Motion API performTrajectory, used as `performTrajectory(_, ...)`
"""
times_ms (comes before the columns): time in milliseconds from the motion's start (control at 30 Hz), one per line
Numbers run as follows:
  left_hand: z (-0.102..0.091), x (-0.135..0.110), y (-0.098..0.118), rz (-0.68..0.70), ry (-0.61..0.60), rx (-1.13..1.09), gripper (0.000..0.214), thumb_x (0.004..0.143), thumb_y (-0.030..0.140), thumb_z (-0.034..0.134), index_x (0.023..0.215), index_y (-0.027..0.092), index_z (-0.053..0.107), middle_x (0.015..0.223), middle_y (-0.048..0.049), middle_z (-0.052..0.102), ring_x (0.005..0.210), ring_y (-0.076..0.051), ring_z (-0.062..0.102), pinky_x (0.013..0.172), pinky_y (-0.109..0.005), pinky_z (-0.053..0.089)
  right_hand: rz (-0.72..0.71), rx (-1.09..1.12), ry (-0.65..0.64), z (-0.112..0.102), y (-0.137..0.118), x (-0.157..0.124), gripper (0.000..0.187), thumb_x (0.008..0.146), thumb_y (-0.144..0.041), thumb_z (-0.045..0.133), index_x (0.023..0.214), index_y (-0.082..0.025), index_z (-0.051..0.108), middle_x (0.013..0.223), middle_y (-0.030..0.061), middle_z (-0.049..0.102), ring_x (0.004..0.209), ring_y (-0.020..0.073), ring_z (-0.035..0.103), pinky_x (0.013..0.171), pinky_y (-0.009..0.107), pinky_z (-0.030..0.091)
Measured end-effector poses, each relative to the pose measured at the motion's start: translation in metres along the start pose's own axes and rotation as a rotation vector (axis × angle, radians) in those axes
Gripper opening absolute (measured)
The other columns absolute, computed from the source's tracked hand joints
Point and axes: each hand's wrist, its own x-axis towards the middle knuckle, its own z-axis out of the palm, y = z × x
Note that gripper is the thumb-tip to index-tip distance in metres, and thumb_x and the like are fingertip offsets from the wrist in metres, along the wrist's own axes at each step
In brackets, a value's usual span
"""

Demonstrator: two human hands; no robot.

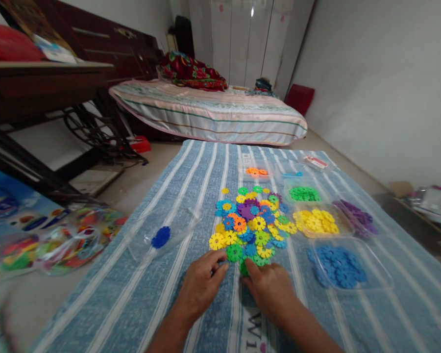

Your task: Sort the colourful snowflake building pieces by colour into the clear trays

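Observation:
A loose pile of toothed plastic snowflake discs (258,224) in yellow, green, blue, orange and purple lies on the striped cloth before me. At the pile's near edge my right hand (272,289) pinches a green snowflake disc (243,267) between thumb and index finger. My left hand (205,275) rests just left of it, fingers curled, with a small gap between thumb and index fingertip. No disc shows clearly in that gap. Another green disc (234,252) lies right by the left fingertips.
Clear tubs on the right hold blue discs (340,267), yellow discs (316,222), purple discs (360,215) and green discs (304,193). Farther back is an orange tub (257,171). A clear bag (143,235) with dark blue discs lies left. Beyond stands a bed (213,113).

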Motion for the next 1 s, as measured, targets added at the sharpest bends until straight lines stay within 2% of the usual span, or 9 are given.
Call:
performTrajectory(200, -0.0010, 0.0004, 0.0007, -0.004, -0.021, 0.012, 0.019, 0.083, 0.028, 0.048, 0.092, 0.021, 0.063, 0.080, 0.0004, 0.066, 0.068, -0.013, 0.060, 0.069, -0.026, 0.047, -0.020, 0.005, 0.030, -0.0020, 0.0010, -0.0009, 0.020, 0.088, -0.023, 0.050, 0.105, -0.018, 0.060, 0.074, 0.0063, 0.071, 0.067, 0.0193, 0.067, 0.062, 0.025, 0.043)
performTrajectory(400, -0.0027, -0.0001, 0.0039, 0.002, -0.010, -0.019, 0.019, 0.082, 0.028, 0.049, 0.091, 0.021, 0.065, 0.081, 0.0005, 0.067, 0.066, -0.013, 0.060, 0.068, -0.025, 0.047, 0.030, 0.038, -0.010, -0.0046, 0.0010, 0.0020, 0.028, 0.087, -0.026, 0.053, 0.113, -0.018, 0.056, 0.076, 0.0073, 0.072, 0.067, 0.0210, 0.067, 0.059, 0.026, 0.042)
performTrajectory(700, -0.0017, -0.0003, 0.0021, -0.006, -0.015, -0.010, 0.020, 0.082, 0.029, 0.049, 0.092, 0.021, 0.064, 0.081, 0.0001, 0.066, 0.068, -0.013, 0.060, 0.069, -0.026, 0.047, 0.041, 0.086, -0.039, -0.0077, 0.0021, 0.0012, 0.022, 0.086, -0.025, 0.052, 0.105, -0.020, 0.060, 0.078, 0.0071, 0.071, 0.070, 0.0214, 0.067, 0.060, 0.025, 0.039)
performTrajectory(833, -0.0025, -0.0003, 0.0033, -0.007, -0.018, -0.013, 0.020, 0.083, 0.029, 0.049, 0.093, 0.020, 0.064, 0.081, -0.0001, 0.067, 0.068, -0.013, 0.060, 0.069, -0.026, 0.047, 0.072, 0.144, -0.052, -0.0066, 0.0028, 0.0026, 0.021, 0.085, -0.033, 0.054, 0.103, -0.021, 0.059, 0.077, 0.0052, 0.071, 0.071, 0.0207, 0.067, 0.060, 0.024, 0.038)
performTrajectory(1000, -0.0034, -0.0003, 0.0046, -0.009, -0.012, -0.026, 0.019, 0.082, 0.028, 0.050, 0.091, 0.021, 0.065, 0.082, 0.0003, 0.067, 0.067, -0.013, 0.060, 0.069, -0.025, 0.047, 0.067, 0.084, -0.032, -0.0089, 0.0004, 0.0029, 0.018, 0.087, -0.029, 0.052, 0.103, -0.021, 0.058, 0.076, 0.0056, 0.071, 0.069, 0.0208, 0.067, 0.059, 0.025, 0.038)
